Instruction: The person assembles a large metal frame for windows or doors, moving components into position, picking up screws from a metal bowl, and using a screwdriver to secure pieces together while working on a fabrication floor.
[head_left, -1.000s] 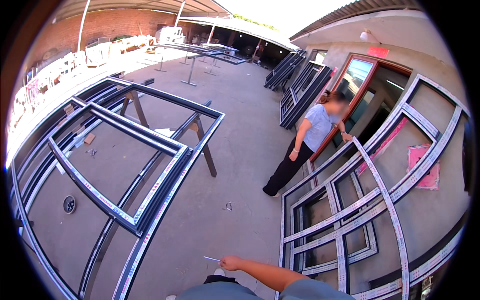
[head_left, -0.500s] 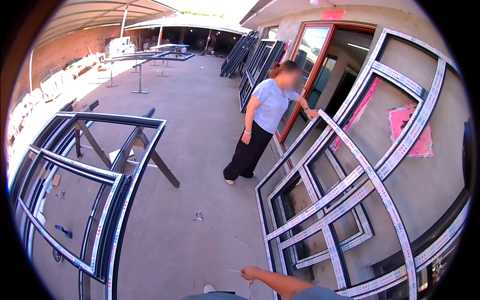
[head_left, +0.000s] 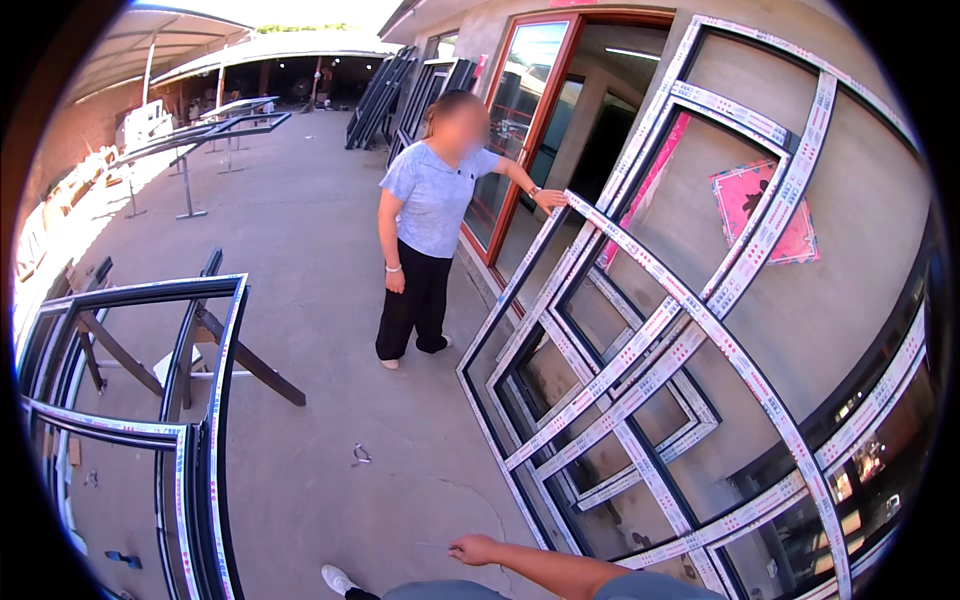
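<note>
Your right hand had its fingers closed on a thin rod, your left hand unseen; a co-worker's hand touched the leaning frame, probably steadying it.

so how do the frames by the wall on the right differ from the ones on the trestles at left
The wall-side frames stand tilted up, while the trestle frames lie flat on dark trestles. A co-worker's hand touches the wall-side frames; no visible hand touches the trestle frames. Both are dark, with printed white strips along their bars.
</note>
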